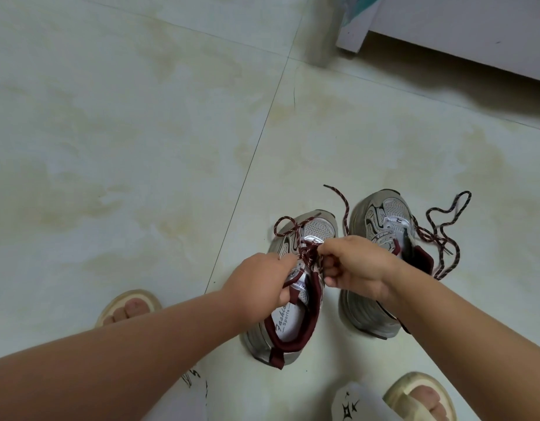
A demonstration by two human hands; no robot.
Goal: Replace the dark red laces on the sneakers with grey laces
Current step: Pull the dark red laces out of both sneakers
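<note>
Two grey-and-white sneakers with dark red collars stand side by side on the floor. My left hand [259, 284] grips the tongue and upper edge of the left sneaker [293, 329]. My right hand [356, 262] pinches the dark red lace [296, 235] over that shoe's eyelets; one loop and a loose end rise past its toe. The right sneaker [381, 217] stands partly behind my right wrist, and its own dark red lace [445, 238] lies loose in coils on the tiles to its right. No grey laces are in view.
Pale marbled floor tiles [141, 147] stretch to the left and far side. A white furniture base [445, 31] stands at the top right. My feet in beige slippers [129, 308] [420, 396] flank the shoes at the near edge.
</note>
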